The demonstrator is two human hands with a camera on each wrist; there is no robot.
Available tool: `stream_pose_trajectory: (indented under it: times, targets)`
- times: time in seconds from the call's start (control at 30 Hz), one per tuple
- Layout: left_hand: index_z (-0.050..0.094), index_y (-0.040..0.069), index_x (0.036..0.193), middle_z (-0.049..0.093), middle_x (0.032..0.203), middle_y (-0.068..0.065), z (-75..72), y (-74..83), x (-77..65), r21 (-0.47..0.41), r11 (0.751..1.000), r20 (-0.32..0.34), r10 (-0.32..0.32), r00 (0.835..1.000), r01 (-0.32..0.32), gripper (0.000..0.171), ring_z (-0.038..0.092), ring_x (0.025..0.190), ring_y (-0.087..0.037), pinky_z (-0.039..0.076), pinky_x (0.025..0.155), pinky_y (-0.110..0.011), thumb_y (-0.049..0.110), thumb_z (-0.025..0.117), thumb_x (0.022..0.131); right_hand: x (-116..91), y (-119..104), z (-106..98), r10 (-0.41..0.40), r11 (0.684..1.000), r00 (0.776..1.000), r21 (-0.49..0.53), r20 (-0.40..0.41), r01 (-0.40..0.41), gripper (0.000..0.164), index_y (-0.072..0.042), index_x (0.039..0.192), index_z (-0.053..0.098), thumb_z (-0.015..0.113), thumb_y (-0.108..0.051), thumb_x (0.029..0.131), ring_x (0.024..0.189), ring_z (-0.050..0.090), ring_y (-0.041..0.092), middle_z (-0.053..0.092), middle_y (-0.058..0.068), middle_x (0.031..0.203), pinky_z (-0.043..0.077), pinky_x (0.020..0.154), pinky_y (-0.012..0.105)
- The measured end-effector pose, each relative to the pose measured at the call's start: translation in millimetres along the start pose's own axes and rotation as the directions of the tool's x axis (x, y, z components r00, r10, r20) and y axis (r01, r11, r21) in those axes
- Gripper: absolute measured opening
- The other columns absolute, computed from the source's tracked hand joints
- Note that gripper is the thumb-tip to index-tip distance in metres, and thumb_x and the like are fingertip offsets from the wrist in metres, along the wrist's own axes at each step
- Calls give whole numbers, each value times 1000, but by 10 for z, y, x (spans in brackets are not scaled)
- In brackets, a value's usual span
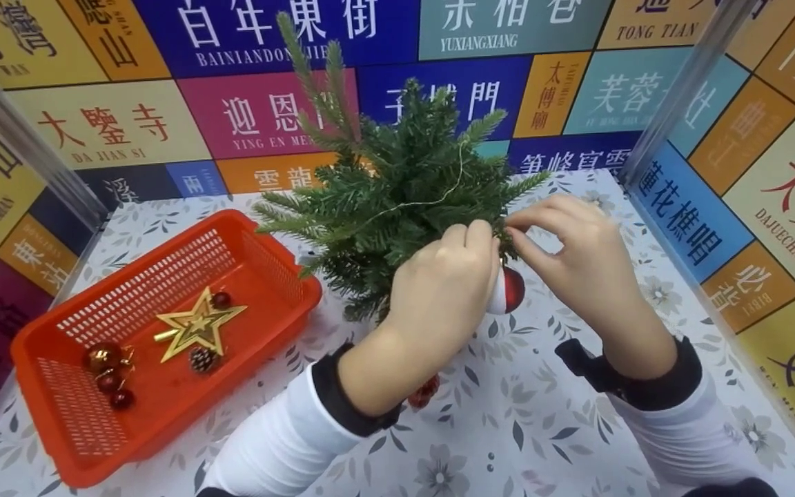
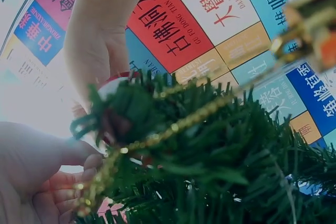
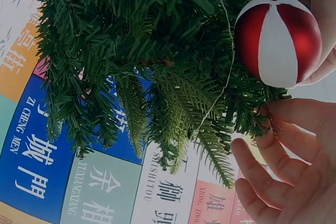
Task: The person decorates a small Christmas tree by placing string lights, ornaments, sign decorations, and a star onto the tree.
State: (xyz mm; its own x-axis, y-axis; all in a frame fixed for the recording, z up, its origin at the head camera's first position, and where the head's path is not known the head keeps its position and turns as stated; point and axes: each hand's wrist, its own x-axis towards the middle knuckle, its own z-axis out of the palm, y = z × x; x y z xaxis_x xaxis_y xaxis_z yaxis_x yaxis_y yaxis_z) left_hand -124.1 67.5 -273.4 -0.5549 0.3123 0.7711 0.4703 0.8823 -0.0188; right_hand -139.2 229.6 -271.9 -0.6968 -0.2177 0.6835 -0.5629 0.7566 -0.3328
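A small artificial Christmas tree (image 1: 411, 159) stands at the back middle. At its front right side, my left hand (image 1: 439, 290) curls its fingers at a gold cord (image 2: 178, 124), which runs to a blurred gold-capped ornament (image 2: 310, 27). Thumb and forefinger of my right hand (image 1: 577, 252) pinch a branch tip (image 3: 262, 108) there, with gold cord between the fingers; I cannot tell whether they pinch the cord too. Close by hangs a red and white ball (image 3: 278, 43), partly hidden by my left hand in the head view. A red ornament (image 1: 424, 392) shows below my left wrist.
To the left, a red plastic basket (image 1: 163, 435) holds a gold star (image 1: 199, 324), a pine cone (image 1: 203, 358) and several shiny balls (image 1: 109, 376). A thin pale wire (image 1: 432, 202) crosses the tree. Printed walls (image 1: 128, 124) enclose the floral-covered table (image 1: 508, 442).
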Motion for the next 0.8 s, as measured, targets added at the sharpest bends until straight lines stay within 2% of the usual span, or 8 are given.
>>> stream_pose_trajectory:
  times: [0.27, 0.53, 0.7, 0.8]
  targets:
    - [56, 14, 71, 53, 62, 2, -25, -16, -23, -48, 999, -24, 23, 999, -24, 25, 53, 44, -11, 46, 38, -22, 23, 61, 94, -41, 39, 0, -22, 1000, 999, -3, 25, 22, 11, -5, 91, 74, 74, -1, 80, 91, 63, 29, 70, 9, 90, 46, 90, 42]
    - [61, 13, 75, 57, 68, 1, -70, -27, -46, -72, 997, 56, 25, 998, -21, 22, 57, 50, -13, 51, 43, -24, 27, 64, 93, -73, 47, -14, -37, 999, 998, 2, 56, 37, 12, -3, 91, 73, 73, 1, 80, 92, 61, 30, 68, 10, 93, 46, 88, 45]
    - [64, 12, 81, 60, 72, 0, -82, -51, -43, -136, 990, 68, 38, 997, -29, 19, 60, 54, -14, 53, 46, -25, 26, 62, 94, -74, 41, -53, -35, 999, 997, 2, 68, 35, 15, -3, 96, 73, 74, -3, 81, 97, 61, 31, 69, 12, 97, 46, 92, 45]
    - [67, 11, 88, 62, 77, -1, -93, -72, -53, -224, 974, 63, 58, 996, -43, 16, 61, 57, -13, 54, 49, -23, 24, 61, 95, -86, 39, -85, -18, 1000, 998, 16, 53, 17, 20, -4, 101, 73, 75, -5, 82, 101, 61, 29, 69, 11, 101, 46, 95, 39]
